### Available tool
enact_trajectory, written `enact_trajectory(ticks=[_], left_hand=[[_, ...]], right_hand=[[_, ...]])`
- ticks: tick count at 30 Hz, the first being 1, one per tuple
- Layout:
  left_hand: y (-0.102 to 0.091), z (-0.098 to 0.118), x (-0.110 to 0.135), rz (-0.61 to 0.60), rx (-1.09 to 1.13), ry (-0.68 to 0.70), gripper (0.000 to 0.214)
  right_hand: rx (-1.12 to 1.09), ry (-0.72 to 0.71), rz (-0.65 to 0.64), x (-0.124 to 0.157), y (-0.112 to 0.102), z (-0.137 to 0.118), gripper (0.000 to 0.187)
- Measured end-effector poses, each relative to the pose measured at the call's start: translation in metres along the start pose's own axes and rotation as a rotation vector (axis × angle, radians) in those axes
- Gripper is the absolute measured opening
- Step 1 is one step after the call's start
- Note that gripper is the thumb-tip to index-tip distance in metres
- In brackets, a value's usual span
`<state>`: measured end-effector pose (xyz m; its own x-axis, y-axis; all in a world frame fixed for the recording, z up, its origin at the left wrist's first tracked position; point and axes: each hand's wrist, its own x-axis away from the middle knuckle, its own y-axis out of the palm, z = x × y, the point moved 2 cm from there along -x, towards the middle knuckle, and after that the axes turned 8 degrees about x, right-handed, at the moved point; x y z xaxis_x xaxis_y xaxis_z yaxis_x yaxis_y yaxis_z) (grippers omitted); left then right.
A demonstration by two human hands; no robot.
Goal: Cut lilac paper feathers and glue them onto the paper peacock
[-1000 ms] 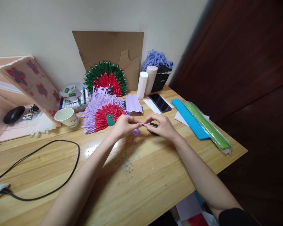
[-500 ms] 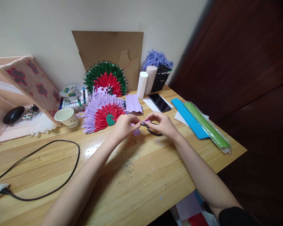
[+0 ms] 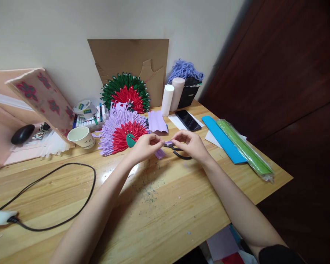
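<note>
My left hand [image 3: 146, 146] and my right hand [image 3: 191, 145] meet fingertip to fingertip above the table, both closed in a pinch. Between them is a small strip of purple crepe paper [image 3: 168, 142], mostly hidden by the fingers. Black-handled scissors [image 3: 183, 157] lie just beneath the right fingers. A purple scrap [image 3: 160, 154] rests under the left fingertips. Left of my hands sits a pleated purple and red paper peacock [image 3: 112, 134] with a green head [image 3: 130, 140].
Behind stand a green and red paper fan [image 3: 126, 88], cardboard [image 3: 126, 55], a white roll [image 3: 167, 99] and a phone [image 3: 188, 120]. Blue paper [image 3: 225, 141] and wrapped green paper [image 3: 244, 150] lie right. A paper cup [image 3: 81, 137] and black cable [image 3: 52, 229] are left.
My fingertips have drawn slightly apart along the purple strip. The whole view has shifted a little, so the things on the table appear further right.
</note>
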<state>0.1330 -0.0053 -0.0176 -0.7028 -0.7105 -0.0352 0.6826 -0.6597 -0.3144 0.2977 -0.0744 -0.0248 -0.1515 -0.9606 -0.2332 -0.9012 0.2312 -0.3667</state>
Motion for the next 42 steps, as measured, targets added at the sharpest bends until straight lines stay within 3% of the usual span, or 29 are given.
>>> enact_trajectory(ticks=[4,8,11,15,21,26,29,33,38,42], left_hand=[[-0.003,0.004,0.020,0.032,0.275,-0.075,0.029],[-0.009,0.004,0.052,0.200,0.402,-0.171,0.028],[-0.020,0.000,0.077,0.320,0.490,-0.203,0.029],[-0.040,-0.005,0.112,0.500,0.490,-0.129,0.025],[-0.076,-0.013,0.180,0.704,0.473,-0.134,0.024],[-0.102,-0.027,0.254,0.875,0.502,-0.229,0.026],[-0.111,-0.042,0.295,0.994,0.575,-0.285,0.031],[-0.118,-0.062,0.333,1.172,0.572,-0.332,0.036],[-0.130,-0.074,0.360,1.341,0.402,-0.322,0.032],[-0.141,-0.081,0.373,1.433,0.344,-0.321,0.034]], right_hand=[[-0.390,0.261,0.025,0.004,0.024,0.005,0.024],[-0.645,0.446,-0.056,0.012,0.062,-0.004,0.027],[-0.692,0.462,-0.117,0.016,0.091,-0.020,0.026],[-0.750,0.488,-0.198,0.020,0.129,-0.045,0.024],[-0.774,0.468,-0.441,0.036,0.191,-0.080,0.019],[-0.528,0.381,-0.685,0.042,0.246,-0.088,0.021],[-0.351,0.308,-0.767,0.036,0.285,-0.087,0.025],[-0.162,0.035,-0.684,0.026,0.343,-0.094,0.032],[0.082,-0.208,-0.627,0.026,0.412,-0.115,0.054],[0.218,-0.367,-0.642,0.030,0.449,-0.134,0.033]])
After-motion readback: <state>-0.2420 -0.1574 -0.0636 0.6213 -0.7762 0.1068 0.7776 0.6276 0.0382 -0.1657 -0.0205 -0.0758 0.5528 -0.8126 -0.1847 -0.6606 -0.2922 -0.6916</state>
